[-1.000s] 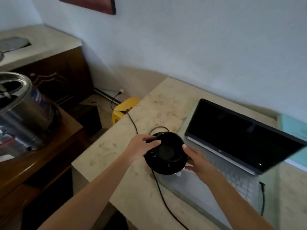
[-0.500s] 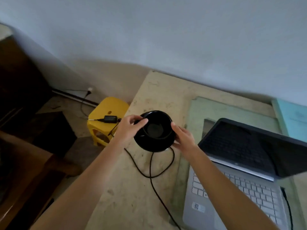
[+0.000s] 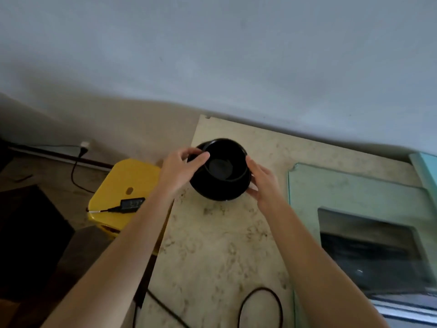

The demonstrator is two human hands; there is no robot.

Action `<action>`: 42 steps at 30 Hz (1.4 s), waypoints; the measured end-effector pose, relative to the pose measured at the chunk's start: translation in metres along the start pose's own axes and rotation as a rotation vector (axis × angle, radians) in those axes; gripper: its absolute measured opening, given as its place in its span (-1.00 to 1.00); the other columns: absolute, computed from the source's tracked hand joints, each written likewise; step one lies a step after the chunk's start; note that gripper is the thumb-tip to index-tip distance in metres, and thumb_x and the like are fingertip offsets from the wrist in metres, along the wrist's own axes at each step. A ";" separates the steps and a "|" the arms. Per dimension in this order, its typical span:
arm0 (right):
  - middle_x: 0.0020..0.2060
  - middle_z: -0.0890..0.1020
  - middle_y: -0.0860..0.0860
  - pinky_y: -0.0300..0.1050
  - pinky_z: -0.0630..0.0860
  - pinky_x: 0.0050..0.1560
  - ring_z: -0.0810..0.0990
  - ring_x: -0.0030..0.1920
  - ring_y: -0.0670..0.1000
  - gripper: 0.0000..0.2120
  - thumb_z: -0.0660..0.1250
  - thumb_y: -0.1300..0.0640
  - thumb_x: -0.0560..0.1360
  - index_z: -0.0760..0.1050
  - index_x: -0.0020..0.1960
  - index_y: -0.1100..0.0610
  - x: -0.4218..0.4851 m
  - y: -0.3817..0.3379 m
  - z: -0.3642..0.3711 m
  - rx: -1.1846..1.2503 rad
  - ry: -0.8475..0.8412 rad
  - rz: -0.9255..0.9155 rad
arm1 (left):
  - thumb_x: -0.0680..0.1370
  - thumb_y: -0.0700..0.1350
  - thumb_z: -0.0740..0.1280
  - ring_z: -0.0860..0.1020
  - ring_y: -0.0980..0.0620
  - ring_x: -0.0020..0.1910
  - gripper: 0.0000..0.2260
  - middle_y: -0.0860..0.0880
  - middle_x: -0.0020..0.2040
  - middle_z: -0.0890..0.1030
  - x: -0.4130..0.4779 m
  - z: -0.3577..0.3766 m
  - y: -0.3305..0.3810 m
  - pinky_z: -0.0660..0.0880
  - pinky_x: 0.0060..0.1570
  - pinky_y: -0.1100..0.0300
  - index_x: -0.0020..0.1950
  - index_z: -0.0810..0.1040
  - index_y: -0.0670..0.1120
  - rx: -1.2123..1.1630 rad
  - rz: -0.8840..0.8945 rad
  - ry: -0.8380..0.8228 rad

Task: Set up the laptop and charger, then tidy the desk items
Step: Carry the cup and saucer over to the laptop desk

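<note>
We are looking at a dim, soft scene, with daylight seeming to come from the upper right, where the wall [image 3: 260, 55] is glowing pale blue-grey. The lower left is sinking into near black around the floor [image 3: 30, 245]. A broad soft shadow is lying along the wall's base. The black cup [image 3: 224, 165] is losing its detail, only a faint rim highlight showing. The laptop [image 3: 378, 256] at the right edge is smearing with motion blur. Straight lines are bowing under wide-angle distortion, and the forearms are stretching toward the bottom corners. The whole frame is looking slightly soft and grainy
</note>
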State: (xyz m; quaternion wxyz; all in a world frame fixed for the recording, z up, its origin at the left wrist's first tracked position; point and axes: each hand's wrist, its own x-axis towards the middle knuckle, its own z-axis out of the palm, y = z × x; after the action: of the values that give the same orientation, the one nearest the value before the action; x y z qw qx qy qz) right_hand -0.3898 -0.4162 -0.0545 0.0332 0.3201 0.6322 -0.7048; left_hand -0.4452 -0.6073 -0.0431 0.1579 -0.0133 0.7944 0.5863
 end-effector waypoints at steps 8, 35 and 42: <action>-0.25 0.70 -0.09 -0.16 0.60 -0.25 0.68 -0.22 -0.15 -0.71 0.39 -0.15 0.44 0.65 -0.03 0.06 0.080 -0.014 0.009 -0.051 0.063 -0.055 | 0.49 0.13 0.33 0.55 0.00 0.15 -0.89 0.03 0.07 0.60 0.073 0.017 -0.007 0.52 0.15 -0.01 -0.06 0.51 0.13 0.011 0.059 0.030; -0.13 0.61 -0.03 -0.19 0.61 -0.29 0.64 -0.07 -0.05 -0.61 0.36 -0.16 0.46 0.57 0.04 0.16 0.149 -0.056 0.006 -0.148 0.047 -0.051 | 0.48 0.14 0.32 0.61 -0.01 0.02 -0.73 -0.03 0.02 0.63 0.161 0.041 0.002 0.55 0.05 0.04 -0.02 0.55 -0.04 0.058 0.103 0.120; -0.17 0.58 -0.07 -0.13 0.60 -0.13 0.56 -0.14 -0.10 -0.75 0.34 -0.14 0.49 0.53 -0.15 0.05 0.139 -0.054 0.011 -0.185 0.135 -0.067 | 0.55 0.16 0.21 0.46 0.04 0.23 -0.55 -0.01 0.24 0.47 0.143 0.040 -0.001 0.42 0.16 0.14 0.32 0.39 -0.10 0.045 0.071 0.024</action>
State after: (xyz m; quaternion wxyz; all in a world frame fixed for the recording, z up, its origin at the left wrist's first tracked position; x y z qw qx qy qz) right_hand -0.5294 -0.3658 -0.0762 -0.0039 0.3411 0.7056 -0.6211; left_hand -0.5714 -0.5467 -0.0927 0.1279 0.0116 0.8092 0.5734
